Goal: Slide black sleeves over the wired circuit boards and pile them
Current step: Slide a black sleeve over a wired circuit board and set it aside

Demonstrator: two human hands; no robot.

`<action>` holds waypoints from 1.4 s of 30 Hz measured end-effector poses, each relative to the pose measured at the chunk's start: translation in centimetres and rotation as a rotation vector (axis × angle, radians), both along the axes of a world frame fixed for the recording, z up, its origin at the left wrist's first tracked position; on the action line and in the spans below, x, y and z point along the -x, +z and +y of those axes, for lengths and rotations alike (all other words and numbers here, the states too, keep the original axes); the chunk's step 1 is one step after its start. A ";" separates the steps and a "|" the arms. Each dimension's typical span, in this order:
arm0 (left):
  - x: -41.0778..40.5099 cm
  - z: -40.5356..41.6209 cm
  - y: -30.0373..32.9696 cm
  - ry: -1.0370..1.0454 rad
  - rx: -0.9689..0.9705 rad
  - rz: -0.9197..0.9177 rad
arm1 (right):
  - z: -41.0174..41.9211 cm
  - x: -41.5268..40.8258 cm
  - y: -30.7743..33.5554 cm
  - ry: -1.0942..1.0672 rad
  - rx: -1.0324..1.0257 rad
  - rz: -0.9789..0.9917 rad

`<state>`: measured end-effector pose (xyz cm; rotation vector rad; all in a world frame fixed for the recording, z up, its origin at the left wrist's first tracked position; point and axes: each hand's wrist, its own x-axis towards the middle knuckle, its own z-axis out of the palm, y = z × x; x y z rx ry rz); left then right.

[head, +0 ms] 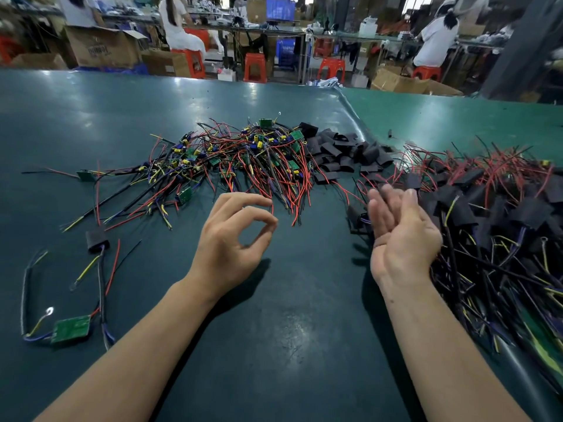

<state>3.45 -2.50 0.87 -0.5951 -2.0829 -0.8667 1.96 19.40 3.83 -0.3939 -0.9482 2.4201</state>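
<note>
A tangle of bare green circuit boards with red, black and yellow wires [243, 156] lies mid-table. Right of it sits a heap of loose black sleeves [344, 150]. Sleeved boards are piled at the far right [502, 223]. My left hand [234, 242] hovers just in front of the bare boards, its thumb and fingers loosely curled into a ring with nothing visibly held. My right hand [402, 233] is at the left edge of the sleeved pile, palm turned inward, fingers straight and blurred, holding nothing.
One sleeved board [97, 240] and a bare green board [71, 328] lie apart at the near left, wires trailing. The dark green table mat [274, 330] has a raised seam [350, 111] toward the back right. Beyond the table are seated workers, red stools and cardboard boxes.
</note>
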 end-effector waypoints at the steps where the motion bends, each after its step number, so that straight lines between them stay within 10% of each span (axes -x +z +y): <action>1: 0.0 -0.1 -0.1 0.005 -0.008 -0.003 | -0.1 0.0 -0.2 0.036 -0.048 -0.016; 12: 0.4 -1.0 -0.7 0.113 -0.022 -0.088 | -3.2 -0.4 -3.1 0.174 -1.008 -0.043; 35: 14.5 4.0 3.4 0.485 0.229 -0.799 | -2.8 0.5 -4.0 0.215 -0.975 -0.078; 42: 12.5 4.7 3.2 0.403 -0.290 -0.747 | -2.5 0.5 -4.3 0.222 -0.972 -0.072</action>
